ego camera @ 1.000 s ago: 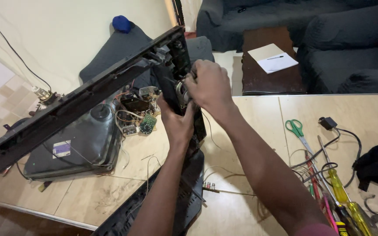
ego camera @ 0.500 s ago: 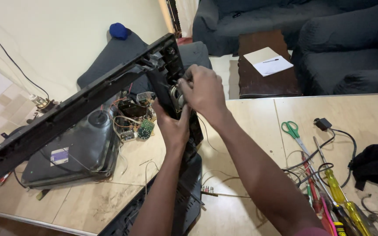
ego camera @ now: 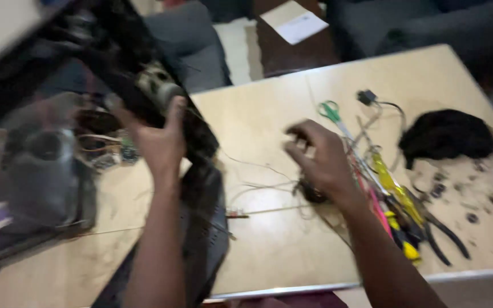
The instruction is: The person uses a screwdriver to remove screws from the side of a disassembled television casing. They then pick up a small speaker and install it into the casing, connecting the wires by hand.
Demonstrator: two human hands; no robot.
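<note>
The right hand [ego camera: 318, 157] has left the black chassis [ego camera: 144, 108] and now hovers half-curled, holding nothing, above loose wires [ego camera: 258, 185] on the tabletop [ego camera: 269, 114]. One left hand [ego camera: 158, 140] still grips the chassis. Just right of the right hand lie one pair of green scissors [ego camera: 331, 111] and several blurred tools [ego camera: 397, 197]; bare tabletop opens between the hands.

The left hand [ego camera: 164, 140] grips a black circuit board [ego camera: 144, 97]; the right hand [ego camera: 320, 157] hovers beside screwdrivers [ego camera: 392, 188].

Wood table [ego camera: 258, 114], scissors [ego camera: 331, 110], pliers [ego camera: 437, 231], black cloth [ego camera: 446, 136], wires [ego camera: 258, 188]
</note>
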